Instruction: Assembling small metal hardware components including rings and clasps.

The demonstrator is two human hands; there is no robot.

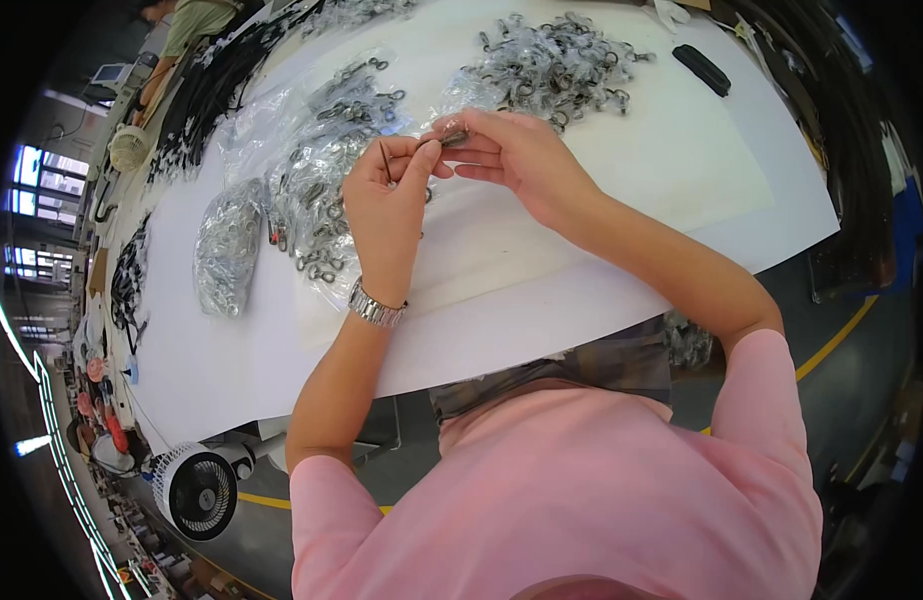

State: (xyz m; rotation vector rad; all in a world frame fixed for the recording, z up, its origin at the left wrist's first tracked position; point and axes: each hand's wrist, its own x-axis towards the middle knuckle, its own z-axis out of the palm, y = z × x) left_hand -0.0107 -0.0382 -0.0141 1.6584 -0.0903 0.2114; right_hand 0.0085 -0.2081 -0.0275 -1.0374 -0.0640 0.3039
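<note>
Above the white tabletop [702,180], a person's left hand [390,195] and right hand [534,162] meet, fingertips of both pinching a small dark metal piece [455,138]. I'd worry that a loosened pinch could drop it among the similar-looking, plastic-wrapped metal clasps [554,72] heaped just beyond.

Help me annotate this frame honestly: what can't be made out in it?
All in the head view:
- Exact shape of the small dark piece: too small, partly covered by the left hand and right hand.
- Individual items inside the clear plastic bag: blurred by crumpled, shiny film.
- Most of the co-worker: cut off by the upper edge.
</note>
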